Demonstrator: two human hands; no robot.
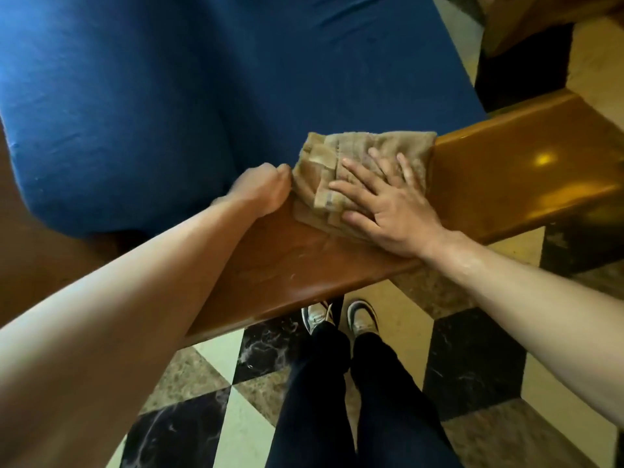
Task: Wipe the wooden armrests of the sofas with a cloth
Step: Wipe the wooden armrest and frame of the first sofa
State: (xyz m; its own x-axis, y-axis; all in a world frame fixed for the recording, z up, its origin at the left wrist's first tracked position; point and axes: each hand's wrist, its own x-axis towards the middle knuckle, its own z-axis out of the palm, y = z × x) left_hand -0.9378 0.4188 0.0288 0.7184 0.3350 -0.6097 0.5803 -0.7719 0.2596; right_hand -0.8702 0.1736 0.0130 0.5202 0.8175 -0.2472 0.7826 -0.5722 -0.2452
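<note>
Our right hand (388, 201) lies flat, fingers spread, on the cloth (364, 170); our left hand (260, 189), fisted, touches its edge on the armrest (304, 265).

Tan cloth (368, 157), amber-brown armrest (513, 163), blue cushion (169, 79), checkered floor (472, 366).

Right hand (388, 204) flat on cloth (364, 163), armrest (506, 170).

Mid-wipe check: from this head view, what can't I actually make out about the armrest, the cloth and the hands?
Head view only:
- Armrest under the cloth: covered, so clean or not is unknown.
- Armrest's near end: hidden by the left forearm.
- Left hand fingers: curled under, grip unclear.
- Right hand palm contact: hidden by the hand itself.
- Sofa cushion: cut off at the top edge.
</note>
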